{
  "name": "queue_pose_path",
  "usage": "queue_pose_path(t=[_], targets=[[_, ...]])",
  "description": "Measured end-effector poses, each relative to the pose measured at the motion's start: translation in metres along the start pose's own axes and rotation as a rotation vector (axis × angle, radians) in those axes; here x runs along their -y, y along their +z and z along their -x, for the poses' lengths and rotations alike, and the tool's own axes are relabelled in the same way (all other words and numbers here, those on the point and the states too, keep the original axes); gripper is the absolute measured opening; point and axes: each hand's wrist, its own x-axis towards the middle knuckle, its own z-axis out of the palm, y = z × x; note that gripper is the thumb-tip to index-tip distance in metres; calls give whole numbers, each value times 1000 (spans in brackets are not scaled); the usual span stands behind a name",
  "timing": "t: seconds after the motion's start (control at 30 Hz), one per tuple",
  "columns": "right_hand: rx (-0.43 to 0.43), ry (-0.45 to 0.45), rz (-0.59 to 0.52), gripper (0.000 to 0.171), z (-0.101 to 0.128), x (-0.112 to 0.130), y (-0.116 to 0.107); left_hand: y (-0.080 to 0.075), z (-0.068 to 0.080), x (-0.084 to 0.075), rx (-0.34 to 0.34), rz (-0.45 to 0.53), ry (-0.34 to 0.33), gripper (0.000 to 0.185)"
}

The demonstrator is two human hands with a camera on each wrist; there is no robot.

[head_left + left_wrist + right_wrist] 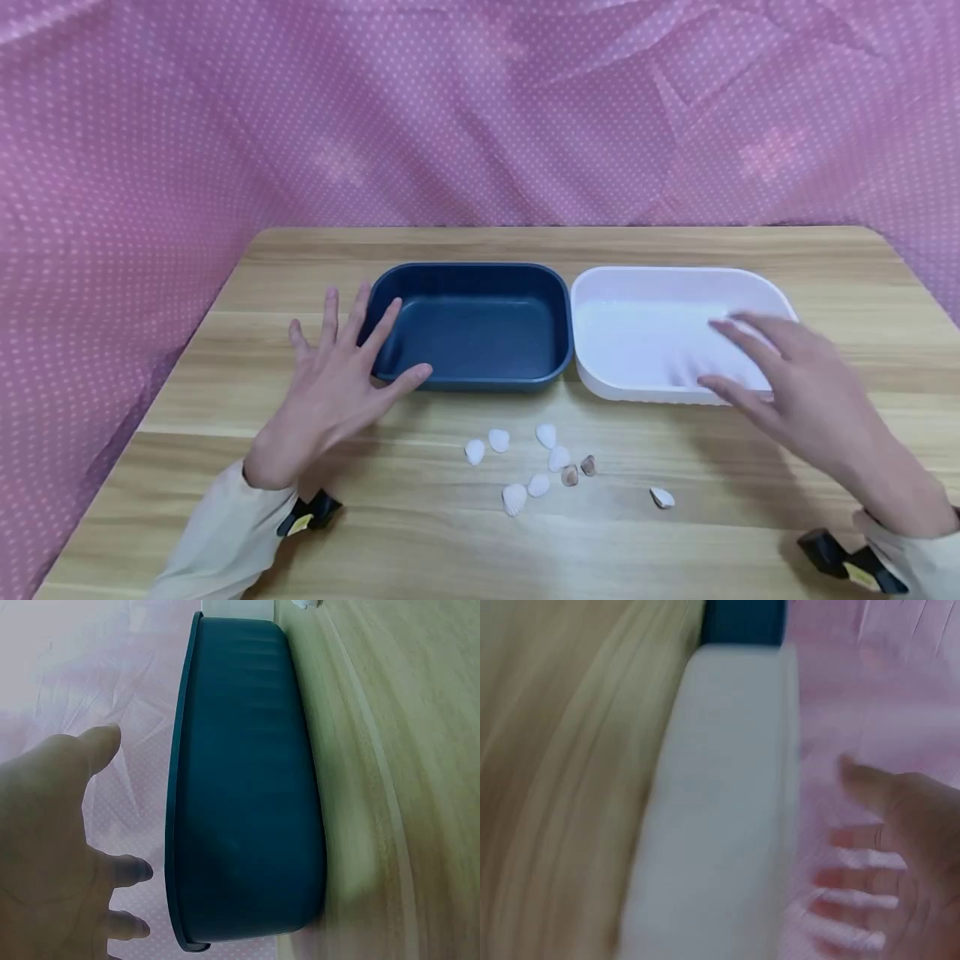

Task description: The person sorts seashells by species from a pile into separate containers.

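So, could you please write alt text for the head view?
A person's left hand is spread above the left end of a dark blue tray; the right hand hovers over the white tray beside it. Nearer, shells lie on a wooden table, with pink dotted cloth behind.

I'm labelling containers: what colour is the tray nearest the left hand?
The tray is dark blue, shown best in the head view.

We could pass along the table [420, 550] on the near side of the 9 shells [558, 458]. Behind them, the blue tray [465, 385] and white tray [645, 393], just beside each other, bar us.
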Motion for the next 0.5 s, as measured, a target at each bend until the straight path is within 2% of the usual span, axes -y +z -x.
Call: queue_pose_path(t=[0.07, 0.1, 0.17, 0.23, 0.3, 0.4, 0.47, 0.5], targets=[[-14, -113, -69, 43, 2, 16, 3, 0, 0, 0, 4, 0, 3, 91], [11, -151, -108, 33, 4, 25, 5, 0, 0, 0, 6, 1, 5, 90], [92, -208, -190, 20, 8, 42, 10, 1, -1, 0, 15, -1, 8, 89], [194, -231, -249, 20, 13, 54, 16, 2, -2, -1, 26, -3, 10, 89], [315, -221, -303, 22, 17, 63, 21, 3, -2, -1, 37, -8, 9, 89], [516, -127, -367, 20, 20, 70, 27, 6, -2, -1, 57, -19, 8, 90], [581, -66, -384, 21, 20, 73, 31, 7, -2, -1, 65, -20, 10, 90], [583, -59, -387, 22, 20, 74, 34, 8, -2, -1, 67, -19, 11, 90]])
